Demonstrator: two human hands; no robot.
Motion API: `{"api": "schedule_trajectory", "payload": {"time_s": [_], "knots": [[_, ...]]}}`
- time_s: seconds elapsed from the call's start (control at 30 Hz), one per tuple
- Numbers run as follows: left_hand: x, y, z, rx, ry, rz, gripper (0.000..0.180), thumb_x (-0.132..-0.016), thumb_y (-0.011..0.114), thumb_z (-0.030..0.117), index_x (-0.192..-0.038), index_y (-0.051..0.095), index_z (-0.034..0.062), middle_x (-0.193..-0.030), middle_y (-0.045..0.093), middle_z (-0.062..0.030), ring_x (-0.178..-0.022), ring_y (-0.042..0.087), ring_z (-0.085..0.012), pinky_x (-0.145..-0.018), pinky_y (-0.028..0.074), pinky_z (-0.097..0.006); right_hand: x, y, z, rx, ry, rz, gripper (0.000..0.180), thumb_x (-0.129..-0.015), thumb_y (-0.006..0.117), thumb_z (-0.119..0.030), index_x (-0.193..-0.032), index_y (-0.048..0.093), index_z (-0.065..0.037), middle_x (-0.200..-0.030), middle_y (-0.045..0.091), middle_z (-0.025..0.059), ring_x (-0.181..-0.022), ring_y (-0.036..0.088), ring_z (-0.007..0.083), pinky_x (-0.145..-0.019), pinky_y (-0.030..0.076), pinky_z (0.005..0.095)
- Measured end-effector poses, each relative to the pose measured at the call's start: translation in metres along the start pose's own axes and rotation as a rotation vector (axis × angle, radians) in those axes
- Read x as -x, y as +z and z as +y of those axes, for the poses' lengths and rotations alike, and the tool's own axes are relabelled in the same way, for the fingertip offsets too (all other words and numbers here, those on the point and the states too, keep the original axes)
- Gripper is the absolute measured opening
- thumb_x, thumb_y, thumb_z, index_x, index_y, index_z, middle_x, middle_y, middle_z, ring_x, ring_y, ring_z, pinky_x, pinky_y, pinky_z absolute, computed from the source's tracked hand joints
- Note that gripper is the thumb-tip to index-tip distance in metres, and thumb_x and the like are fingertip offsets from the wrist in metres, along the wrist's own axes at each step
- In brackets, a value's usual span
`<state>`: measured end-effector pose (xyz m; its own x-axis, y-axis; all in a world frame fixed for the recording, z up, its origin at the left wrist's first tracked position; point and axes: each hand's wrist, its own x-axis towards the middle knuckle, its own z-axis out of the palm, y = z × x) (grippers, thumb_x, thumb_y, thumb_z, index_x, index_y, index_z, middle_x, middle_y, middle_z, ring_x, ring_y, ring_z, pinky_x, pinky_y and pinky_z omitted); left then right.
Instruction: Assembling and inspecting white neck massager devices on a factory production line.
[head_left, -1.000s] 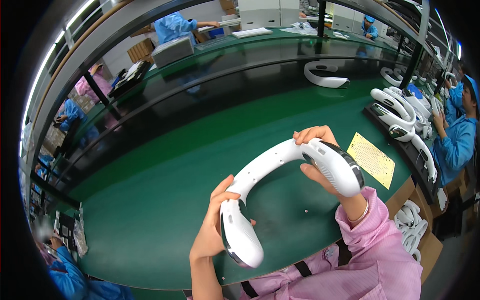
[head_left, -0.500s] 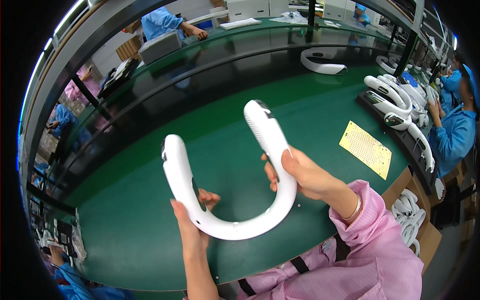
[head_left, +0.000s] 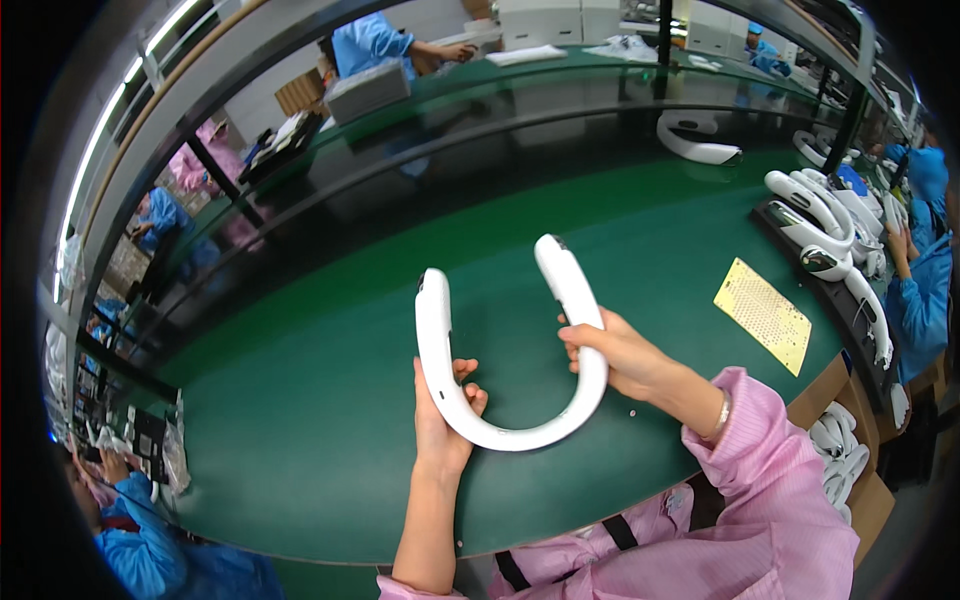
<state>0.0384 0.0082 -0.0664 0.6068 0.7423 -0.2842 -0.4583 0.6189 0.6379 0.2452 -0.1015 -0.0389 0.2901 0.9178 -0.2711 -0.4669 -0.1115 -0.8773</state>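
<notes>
Between my hands I hold a white U-shaped neck fan (head_left: pixel 520 438) above the green table, its curve toward me and its two ends pointing away. My left hand (head_left: pixel 443 420) grips the left arm of the U low down, with fingers curled round on the inner side. On the opposite arm, my right hand (head_left: pixel 620 352) has its thumb over the top and its fingers partly hidden beneath. A yellow perforated board (head_left: pixel 765 315) lies on the table to the right.
A dark tray (head_left: pixel 825 260) piled with white neck fans stands at the right, beside a person in blue. Below it, a cardboard box (head_left: pixel 868 480) holds white parts. Another neck fan (head_left: pixel 695 145) lies on the dark conveyor strip (head_left: pixel 470 140). Several people sit around.
The neck fan has turned, so the ribbed vents along its inner sides show less, and it appears smaller and narrower. Both hands keep their hold. The whole view has shifted somewhat.
</notes>
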Motion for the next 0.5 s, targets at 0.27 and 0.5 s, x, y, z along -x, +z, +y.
{"api": "schedule_trajectory", "payload": {"time_s": [0.27, 0.5], "knots": [[-0.016, 0.001, -0.008, -0.302, 0.279, -0.027, 0.047, -0.098, 0.036, 0.041, -0.128, 0.041, 0.0048, -0.123, 0.046, -0.0139, -0.106, 0.050, -0.0240, -0.094, 0.044, -0.037, -0.164, 0.027, 0.000, -0.400, -0.319, 0.019, 0.037, -0.095, 0.049, -0.032, -0.115, 0.044, -0.001, -0.105, 0.053, 0.0077, -0.097, 0.052, 0.0174, -0.088, 0.043, 0.0361], [-0.071, 0.001, -0.017, -0.687, 0.529, -0.051, 0.024, -0.095, 0.047, 0.021, -0.108, 0.053, 0.0014, -0.101, 0.055, -0.0104, -0.089, 0.056, -0.0218, -0.078, 0.048, -0.034, -0.146, 0.028, 0.057, 1.471, -1.213, 0.405, 0.022, -0.068, 0.060, -0.022, -0.077, 0.065, -0.002, -0.092, 0.058, 0.0166, -0.095, 0.052, 0.0292, -0.081, 0.039, 0.0400]]}}
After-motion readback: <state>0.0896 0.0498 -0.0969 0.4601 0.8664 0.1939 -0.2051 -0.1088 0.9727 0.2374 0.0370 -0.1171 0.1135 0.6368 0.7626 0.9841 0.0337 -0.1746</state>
